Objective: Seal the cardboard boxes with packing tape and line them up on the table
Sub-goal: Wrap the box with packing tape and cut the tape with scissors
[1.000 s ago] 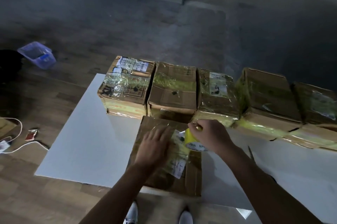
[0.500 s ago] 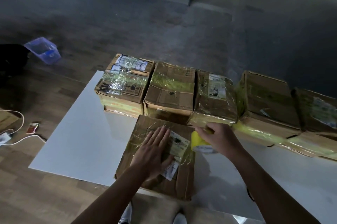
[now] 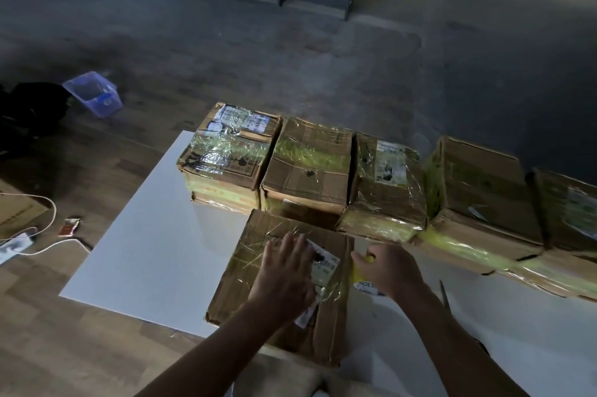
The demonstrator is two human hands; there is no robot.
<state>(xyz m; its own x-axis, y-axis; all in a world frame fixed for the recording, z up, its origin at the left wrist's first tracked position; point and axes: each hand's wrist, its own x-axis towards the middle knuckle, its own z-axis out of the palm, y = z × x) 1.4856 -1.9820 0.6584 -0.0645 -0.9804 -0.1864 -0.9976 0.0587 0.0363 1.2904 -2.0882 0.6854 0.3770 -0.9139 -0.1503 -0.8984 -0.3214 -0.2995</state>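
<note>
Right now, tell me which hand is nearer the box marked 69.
Right. The right hand, gripping the yellow tape roll, sits just in front of the box marked 69; the left hand lies flat on the near box, farther to the left.

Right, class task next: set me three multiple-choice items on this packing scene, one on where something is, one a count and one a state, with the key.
1. Where is the blue tub? A on a box; B in a hand; C on the floor left of the table.
2. How many back-row boxes are in view? A two; B five; C nine.
3. What is the left hand doing? A lying flat on the front box; B holding scissors; C hanging idle.
Key: C, it sits on floorboards; B, five stand side by side; A, straight fingers rest on the box top while the right hand grips the tape roll.
</note>
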